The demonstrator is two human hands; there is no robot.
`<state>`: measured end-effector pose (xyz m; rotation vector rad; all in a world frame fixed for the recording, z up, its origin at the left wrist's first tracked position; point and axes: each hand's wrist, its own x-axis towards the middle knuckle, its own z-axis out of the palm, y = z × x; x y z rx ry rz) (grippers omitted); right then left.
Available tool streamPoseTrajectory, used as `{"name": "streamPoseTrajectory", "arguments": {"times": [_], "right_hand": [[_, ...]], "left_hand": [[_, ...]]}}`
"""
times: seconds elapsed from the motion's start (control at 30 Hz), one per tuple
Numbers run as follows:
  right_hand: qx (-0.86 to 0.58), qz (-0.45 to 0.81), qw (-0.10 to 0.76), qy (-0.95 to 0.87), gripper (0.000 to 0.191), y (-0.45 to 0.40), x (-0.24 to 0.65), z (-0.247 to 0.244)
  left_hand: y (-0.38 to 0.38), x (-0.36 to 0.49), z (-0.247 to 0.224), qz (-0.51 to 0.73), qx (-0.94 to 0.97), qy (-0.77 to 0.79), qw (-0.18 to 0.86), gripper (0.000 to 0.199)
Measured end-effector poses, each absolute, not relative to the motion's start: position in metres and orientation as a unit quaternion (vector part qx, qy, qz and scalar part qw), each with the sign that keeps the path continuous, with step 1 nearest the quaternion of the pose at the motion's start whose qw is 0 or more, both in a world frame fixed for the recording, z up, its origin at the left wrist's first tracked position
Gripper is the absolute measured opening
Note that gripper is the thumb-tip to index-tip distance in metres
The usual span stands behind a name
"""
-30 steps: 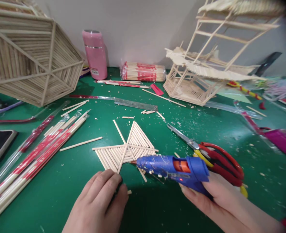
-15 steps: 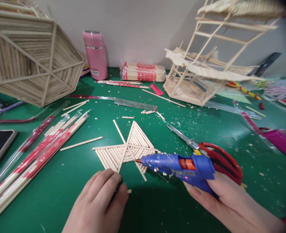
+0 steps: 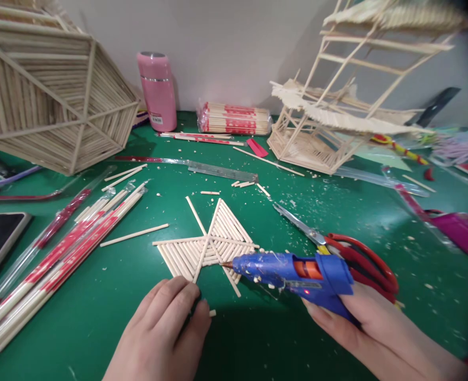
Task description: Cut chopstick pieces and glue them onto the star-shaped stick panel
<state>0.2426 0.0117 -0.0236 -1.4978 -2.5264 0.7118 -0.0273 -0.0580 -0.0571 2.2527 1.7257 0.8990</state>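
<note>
A blue glue gun (image 3: 293, 272) is held in my right hand (image 3: 361, 323), its tip at the stick panel (image 3: 184, 254) on the green table. The panel has crossing sticks with several sections filled by parallel sticks. My left hand (image 3: 166, 323) lies with curled fingers at the panel's near left edge, fingertips by the end of one crossing stick. Whether it grips anything is hidden. A short stick piece (image 3: 213, 313) pokes out beside the left thumb. Red-handled scissors (image 3: 317, 238) lie behind the glue gun.
Wrapped sticks (image 3: 67, 248) and a phone (image 3: 1, 243) lie left. A large stick-built roof (image 3: 59, 100), a pink bottle (image 3: 158, 92), a stick bundle (image 3: 234, 119) and a stick tower frame (image 3: 317, 127) stand behind. A ruler (image 3: 222, 171) and loose stick (image 3: 134, 235) lie between.
</note>
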Motion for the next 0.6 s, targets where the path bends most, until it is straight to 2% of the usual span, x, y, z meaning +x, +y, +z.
{"name": "streamPoseTrajectory", "arguments": {"times": [0.17,0.3,0.4,0.5,0.6], "right_hand": [[-0.509,0.241,0.079,-0.822,0.025,0.011,0.244,-0.022],[-0.528,0.222,0.150,-0.806,0.019,0.019,0.242,-0.014],[-0.563,0.197,0.208,-0.775,0.023,0.036,0.246,-0.004],[-0.628,0.172,0.200,-0.732,0.033,0.059,0.264,0.001],[-0.692,0.072,0.166,-0.699,0.036,0.082,0.290,-0.004]], "left_hand": [[-0.058,-0.027,-0.059,0.303,0.753,0.577,0.093,0.032],[-0.057,-0.028,-0.060,0.290,0.773,0.560,0.066,0.032],[-0.056,-0.029,-0.058,0.276,0.786,0.551,0.039,0.027],[-0.055,-0.029,-0.054,0.275,0.788,0.550,0.030,0.023],[-0.054,-0.030,-0.049,0.275,0.794,0.542,0.036,0.021]]}}
